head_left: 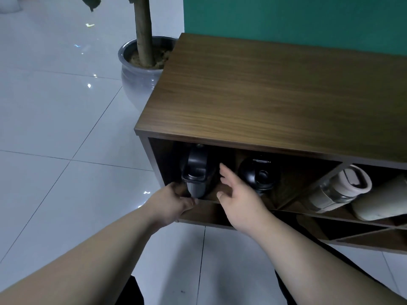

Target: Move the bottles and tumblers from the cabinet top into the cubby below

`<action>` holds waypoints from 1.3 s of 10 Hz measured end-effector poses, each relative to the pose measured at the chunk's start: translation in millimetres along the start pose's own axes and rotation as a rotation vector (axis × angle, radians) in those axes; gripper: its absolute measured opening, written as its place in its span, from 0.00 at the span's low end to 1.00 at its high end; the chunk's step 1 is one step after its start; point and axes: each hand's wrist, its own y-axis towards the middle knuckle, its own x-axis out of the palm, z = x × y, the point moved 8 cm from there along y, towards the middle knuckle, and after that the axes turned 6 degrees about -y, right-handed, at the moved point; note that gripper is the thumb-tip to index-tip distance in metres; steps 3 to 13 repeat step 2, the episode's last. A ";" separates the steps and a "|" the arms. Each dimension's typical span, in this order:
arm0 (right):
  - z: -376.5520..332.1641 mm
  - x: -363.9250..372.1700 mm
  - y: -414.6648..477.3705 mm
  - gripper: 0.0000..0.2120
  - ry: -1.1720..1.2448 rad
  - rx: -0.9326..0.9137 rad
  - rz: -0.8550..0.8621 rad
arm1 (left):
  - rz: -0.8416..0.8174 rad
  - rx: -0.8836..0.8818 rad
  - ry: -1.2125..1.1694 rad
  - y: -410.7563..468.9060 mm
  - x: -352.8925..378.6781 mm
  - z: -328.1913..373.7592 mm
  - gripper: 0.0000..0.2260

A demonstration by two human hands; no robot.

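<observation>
A brown wooden cabinet top (264, 91) lies bare. In the left cubby (158, 164) below stands a grey tumbler with a black handled lid (196, 172), and a black bottle (257, 175) stands to its right. My left hand (174, 203) grips the grey tumbler at its base by the cubby's front edge. My right hand (237, 199) hovers between the two vessels, fingers spread, touching neither. In the neighbouring cubby a clear bottle with a pale pink lid (339, 188) lies tilted beside a cream tumbler (383, 201).
A grey ceramic pot (136, 78) with a tree trunk stands on the floor against the cabinet's left back corner. A teal wall (286, 16) backs the cabinet. Glossy white floor tiles (55, 128) spread to the left. Diagonal dividers (330, 223) form lower cubbies.
</observation>
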 end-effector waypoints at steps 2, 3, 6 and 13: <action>1.6 -24.3 -58.9 0.21 0.137 0.021 0.039 | -0.091 -0.014 -0.160 -45.3 13.4 15.1 0.19; 1.6 -24.3 -58.9 0.21 0.137 0.021 0.039 | -0.091 -0.014 -0.160 -45.3 13.4 15.1 0.19; 1.6 -24.3 -58.9 0.21 0.137 0.021 0.039 | -0.091 -0.014 -0.160 -45.3 13.4 15.1 0.19; 1.6 -24.3 -58.9 0.21 0.137 0.021 0.039 | -0.091 -0.014 -0.160 -45.3 13.4 15.1 0.19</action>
